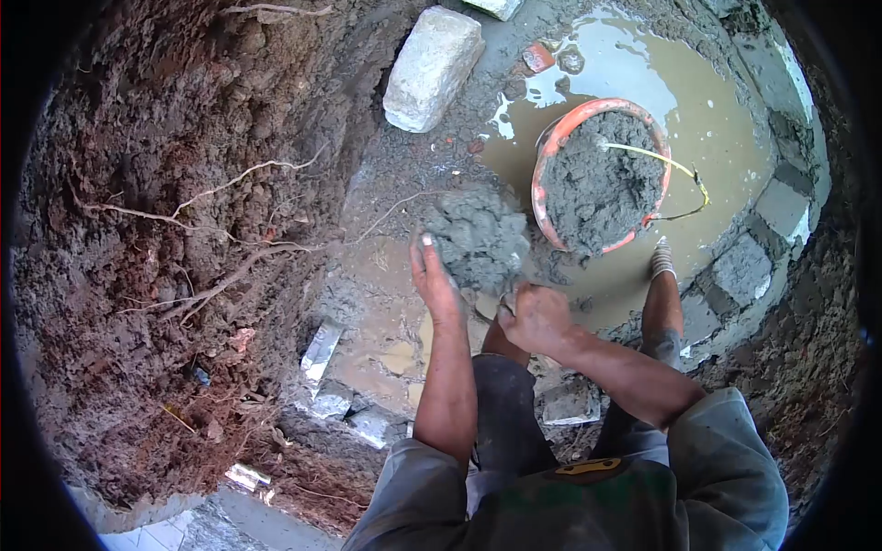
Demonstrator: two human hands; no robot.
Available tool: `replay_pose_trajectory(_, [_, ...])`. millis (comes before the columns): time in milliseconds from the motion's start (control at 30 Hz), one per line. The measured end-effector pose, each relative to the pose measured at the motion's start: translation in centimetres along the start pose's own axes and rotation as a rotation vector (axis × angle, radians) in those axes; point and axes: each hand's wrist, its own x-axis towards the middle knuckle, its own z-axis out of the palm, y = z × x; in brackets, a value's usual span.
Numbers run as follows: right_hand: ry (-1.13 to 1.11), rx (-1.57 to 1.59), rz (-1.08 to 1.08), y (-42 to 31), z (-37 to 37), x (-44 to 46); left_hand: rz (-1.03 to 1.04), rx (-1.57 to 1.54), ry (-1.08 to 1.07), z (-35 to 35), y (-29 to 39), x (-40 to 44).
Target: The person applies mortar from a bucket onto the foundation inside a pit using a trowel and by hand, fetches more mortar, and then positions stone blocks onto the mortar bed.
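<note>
A heaped lump of wet grey mortar (478, 237) sits in front of me, between my two hands. My left hand (435, 283) is held along the lump's left side, fingers stretched out and apart, touching its edge. Closed in a fist at the lower right edge of the lump, my right hand (535, 317) grips what looks like a trowel handle; mortar hides the blade. Just to the right stands an orange bucket (548, 151) filled with more mortar, its yellowish wire handle (657, 156) lying across the top.
Muddy water (726, 138) pools around the bucket. A curved row of blocks (742, 268) borders the pit at right. A large pale stone block (432, 69) lies at the top. Roots (230, 266) stick out of the earth bank (184, 156) at left. My foot (662, 259) stands below the bucket.
</note>
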Motion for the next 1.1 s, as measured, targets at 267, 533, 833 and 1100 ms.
replay_pose_trajectory(267, [-0.102, 0.266, 0.333, -7.5, 7.7, 15.2, 0.163, 0.358, 0.087, -8.7, 0.4, 17.7])
replay_pose_trajectory(533, [-0.069, 0.199, 0.339, -0.8, 9.9, 9.3, 0.031, 0.421, 0.005, -9.4, -7.5, 13.1])
replay_pose_trajectory(833, [0.033, 0.228, 0.277, -0.7, 9.6, 14.8, 0.349, 1.32, 0.215, -4.4, -5.6, 16.3])
replay_pose_trajectory(1100, [0.109, 0.119, 0.007, -4.3, 9.4, 18.5, 0.606, 1.687, -0.111, -7.0, -4.4, 18.1])
